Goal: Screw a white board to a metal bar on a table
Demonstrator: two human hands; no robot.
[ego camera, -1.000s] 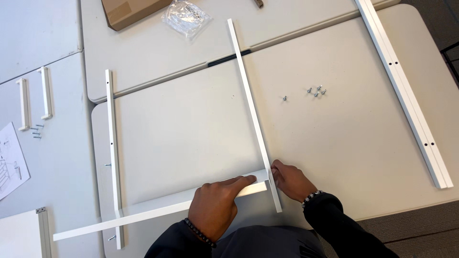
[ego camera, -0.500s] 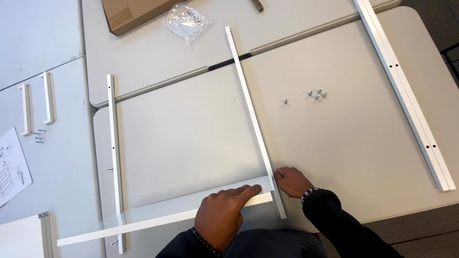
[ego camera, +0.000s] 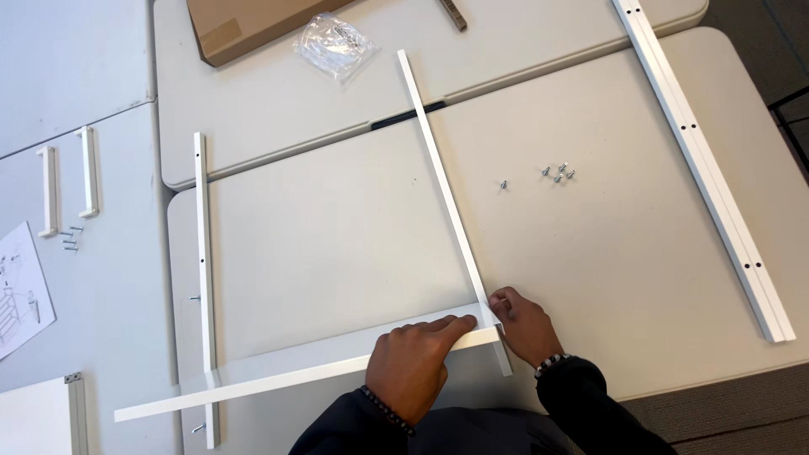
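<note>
Down at the bottom middle of the frame, our left hand (ego camera: pixel 413 371) lies flat on the white shelf board (ego camera: pixel 295 371), fingers together and stretched out toward the board's right end, pressing it onto the table. Right beside it, our right hand (ego camera: pixel 524 324) is curled in a loose grip, fingertips pinching at the corner where that board meets the long white rail (ego camera: pixel 451 198). That rail runs diagonally from the joint up to the top middle of the frame. The board itself stretches from the joint away to the lower left, where it crosses over a second white rail (ego camera: pixel 202 270) that stands nearly vertical on the left side of the picture.

Moving outward, a little cluster of small screws (ego camera: pixel 558 173) sits right of centre on the beige folding table (ego camera: pixel 337 227), with one stray screw (ego camera: pixel 504 184) just left of them. A pair of long white rails (ego camera: pixel 708 168) lies side by side, touching, along the right side. At the top there's a crinkly clear plastic bag (ego camera: pixel 335 44) next to a brown cardboard box (ego camera: pixel 253 25). Far left, on another surface, we've got two white handles (ego camera: pixel 67 177), a few more screws (ego camera: pixel 69 240) below them and an instruction sheet (ego camera: pixel 21 291).
</note>
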